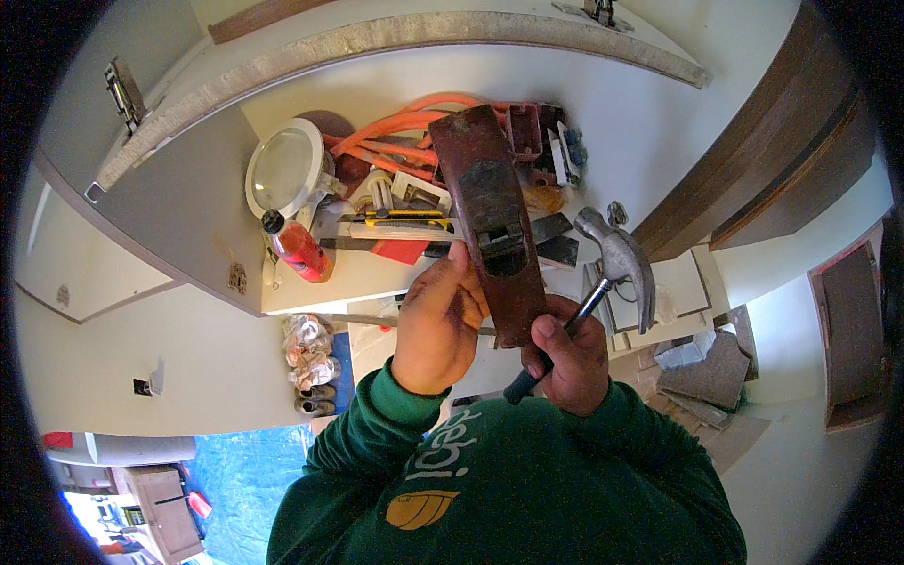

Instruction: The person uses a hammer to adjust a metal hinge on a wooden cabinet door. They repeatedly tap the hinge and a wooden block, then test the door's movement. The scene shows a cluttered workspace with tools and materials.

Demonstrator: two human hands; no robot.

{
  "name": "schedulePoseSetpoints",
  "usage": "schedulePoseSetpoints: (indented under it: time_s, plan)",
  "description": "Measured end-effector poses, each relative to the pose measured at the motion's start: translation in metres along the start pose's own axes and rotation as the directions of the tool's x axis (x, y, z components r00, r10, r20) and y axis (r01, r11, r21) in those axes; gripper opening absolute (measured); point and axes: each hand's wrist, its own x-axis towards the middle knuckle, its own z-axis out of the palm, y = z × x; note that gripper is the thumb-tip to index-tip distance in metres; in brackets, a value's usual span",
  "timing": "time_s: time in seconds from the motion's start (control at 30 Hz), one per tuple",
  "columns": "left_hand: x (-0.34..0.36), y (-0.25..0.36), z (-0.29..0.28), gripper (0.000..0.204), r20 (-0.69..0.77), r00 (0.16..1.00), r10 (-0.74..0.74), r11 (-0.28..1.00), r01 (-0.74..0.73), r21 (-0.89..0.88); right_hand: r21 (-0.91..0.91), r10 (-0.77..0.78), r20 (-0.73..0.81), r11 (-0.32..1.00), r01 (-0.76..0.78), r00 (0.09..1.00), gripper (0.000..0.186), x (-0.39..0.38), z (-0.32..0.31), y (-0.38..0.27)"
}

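A worn, reddish-brown wooden hand plane (pixel 499 202) is held up in front of me, tilted, with its throat and metal blade facing me. My left hand (pixel 438 325) is closed on its left side, fingers partly hidden behind it. My right hand (pixel 576 363) grips a claw hammer (pixel 617 247) by its dark handle, head up and to the right. The right fingers also touch the plane's lower end. Behind the plane, a yellow-and-black utility knife (pixel 405 218) and a red flat piece (pixel 400 250) lie on the cabinet shelf (pixel 287 299).
A red bottle (pixel 301 252) with a black cap stands left on the shelf, by a round white lamp (pixel 282 169). Orange hose (pixel 400 124) and maroon boxes (pixel 524 132) lie behind. A raised panel edge (pixel 405 36) spans overhead. Blue sheeting (pixel 250 490) covers floor lower left.
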Motion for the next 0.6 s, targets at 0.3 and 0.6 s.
schedulePoseSetpoints:
  time_s: [0.3, 0.6]
  plan:
    - [-0.001, 0.014, 0.012, 0.047, -0.029, 0.999, -0.046, 0.983, 0.04, -0.181, 0.014, 0.008, 0.005, 1.0, -0.008, 1.0, 0.044, 0.003, -0.003, 0.003]
    - [0.002, 0.022, 0.041, 0.061, -0.051, 0.997, 0.05, 0.969, -0.061, -0.24, -0.041, 0.024, -0.031, 0.999, -0.026, 0.999, 0.042, 0.005, -0.004, 0.005]
